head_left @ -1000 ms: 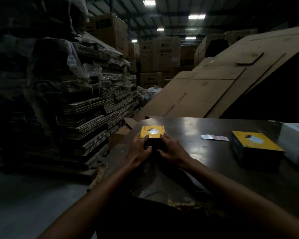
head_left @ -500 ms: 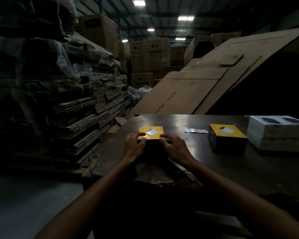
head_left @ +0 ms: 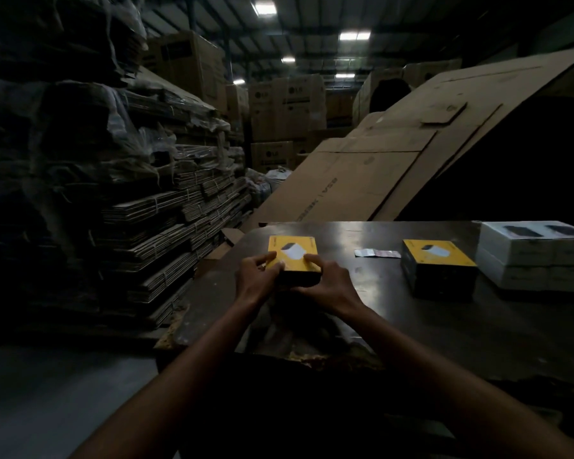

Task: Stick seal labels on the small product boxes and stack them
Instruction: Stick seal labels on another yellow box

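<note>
held box [head_left: 292, 251] left of label strip [head_left: 376, 253], second box [head_left: 438, 265].

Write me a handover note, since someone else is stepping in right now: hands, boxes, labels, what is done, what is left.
Left hand and right hand: both grip the near edge of the yellow box at the table's left end.
Second yellow box sits to the right; white boxes stacked beyond it.
Label strip lies between the yellow boxes.
Done: cannot tell whether any seal is on.
Left: seal the yellow boxes, stack them.

Yellow-topped box [head_left: 292, 251] flat near table's left edge.
</note>
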Tool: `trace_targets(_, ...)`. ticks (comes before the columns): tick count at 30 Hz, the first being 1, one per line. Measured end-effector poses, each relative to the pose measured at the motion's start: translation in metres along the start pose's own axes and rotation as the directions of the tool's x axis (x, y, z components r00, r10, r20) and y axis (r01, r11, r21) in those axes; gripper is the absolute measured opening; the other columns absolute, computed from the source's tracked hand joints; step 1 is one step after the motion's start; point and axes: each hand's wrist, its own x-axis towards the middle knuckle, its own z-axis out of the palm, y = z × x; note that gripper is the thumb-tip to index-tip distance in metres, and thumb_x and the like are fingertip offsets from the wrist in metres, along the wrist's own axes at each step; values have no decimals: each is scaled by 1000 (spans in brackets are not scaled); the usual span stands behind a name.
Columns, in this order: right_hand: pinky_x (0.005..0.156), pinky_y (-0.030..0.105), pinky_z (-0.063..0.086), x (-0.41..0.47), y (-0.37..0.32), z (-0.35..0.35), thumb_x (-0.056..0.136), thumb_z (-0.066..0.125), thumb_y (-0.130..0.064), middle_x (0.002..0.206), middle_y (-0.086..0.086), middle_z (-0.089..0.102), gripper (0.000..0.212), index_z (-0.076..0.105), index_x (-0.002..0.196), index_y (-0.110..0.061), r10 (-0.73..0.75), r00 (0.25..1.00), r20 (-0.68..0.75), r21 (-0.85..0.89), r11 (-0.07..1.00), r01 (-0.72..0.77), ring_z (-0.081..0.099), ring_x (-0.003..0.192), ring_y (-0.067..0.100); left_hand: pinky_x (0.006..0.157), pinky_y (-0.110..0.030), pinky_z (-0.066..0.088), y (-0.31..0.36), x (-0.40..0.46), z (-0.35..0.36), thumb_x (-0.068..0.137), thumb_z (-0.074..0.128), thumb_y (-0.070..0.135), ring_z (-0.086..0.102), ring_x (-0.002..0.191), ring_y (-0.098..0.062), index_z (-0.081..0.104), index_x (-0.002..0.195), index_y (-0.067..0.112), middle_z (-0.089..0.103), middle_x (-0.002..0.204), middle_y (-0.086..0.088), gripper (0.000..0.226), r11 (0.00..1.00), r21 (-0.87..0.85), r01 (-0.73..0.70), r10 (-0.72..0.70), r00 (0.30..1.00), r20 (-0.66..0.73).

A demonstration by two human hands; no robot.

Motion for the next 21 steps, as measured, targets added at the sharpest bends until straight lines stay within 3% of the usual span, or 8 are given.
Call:
trace_targets(3,93,21,43,-4,3,-7,74,81,-13,131,12,64,71,56,140,-15,-105,993,-59,-58,993,101,61,118,25,94,-45,57,11,-2,6,77,69,41,68,103,-19,72,121,16,72,119,-8,50,998,-60,-25,24,1000,-20)
trace_targets(7,87,29,55,-5,5,-29,77,74,-6,111,13,66,57,63,132,-19,-163,969,-186,-66,986,153,65,100,26,83,-49,61,31,-7,15,74,60,58,71,94,-23,78,100,25,75,97,-4,46,987,-161,-31,27,999,-22)
trace_targets(10,74,10,53,-5,11,-51,79,77,-10,108,10,58,49,66,125,-19,-183,955,-234,-65,983,173,64,91,20,73,-39,61,45,-12,25,81,56,54,69,97,-23,75,98,25,72,101,-7,38,969,-240,-54,66,997,43)
trace_targets(12,71,8,52,-6,15,-66,78,77,-10,110,9,56,46,66,122,-17,-184,946,-266,-75,983,170,62,88,16,73,-36,59,53,-14,31,86,57,50,67,98,-20,72,102,28,70,104,-4,31,962,-252,-105,129,988,80)
trace_targets(14,72,16,56,-9,17,-80,78,76,-7,109,8,58,46,64,121,-16,-199,938,-283,-83,980,183,63,90,18,76,-37,57,58,-16,40,93,61,40,65,101,-23,69,111,26,69,105,-2,25,959,-243,-143,179,975,131)
trace_targets(18,68,19,55,-15,23,-101,78,73,-4,109,-1,63,49,62,122,-20,-217,916,-339,-45,976,214,64,94,17,89,-46,57,64,-21,57,78,60,53,66,108,-20,57,138,32,69,118,-1,64,966,-127,-225,246,949,197)
trace_targets(21,70,19,54,-19,29,-113,77,72,-8,115,-3,63,58,58,130,-27,-229,885,-406,-56,972,226,61,100,18,82,-39,57,69,-26,72,88,57,44,65,101,-17,39,151,36,66,114,0,66,953,-136,-271,296,929,223)
